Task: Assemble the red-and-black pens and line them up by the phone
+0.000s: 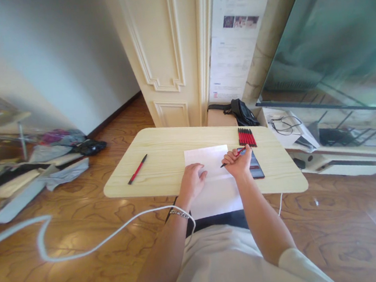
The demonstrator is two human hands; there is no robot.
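Observation:
A white sheet of paper [215,197] lies on the light wooden table and reaches past its near edge. My left hand [192,182] rests on the paper's left side, fingers loosely bent, thumb apart, holding nothing. Above the right side of the sheet, my right hand [237,162] is closed around a red and black pen [240,151]. Its dark tip points left and down, and my thumb is at the other end. Partly hidden behind that hand is a phone [256,167] with its screen lit. Several red and black pens [247,138] lie side by side beyond it.
Another red and black pen [137,169] lies on the left of the table [161,149]. A white cable [101,245] runs across from the left to my left wrist. Behind the table are a black bag [242,112] and a cabinet holding a white box [284,127].

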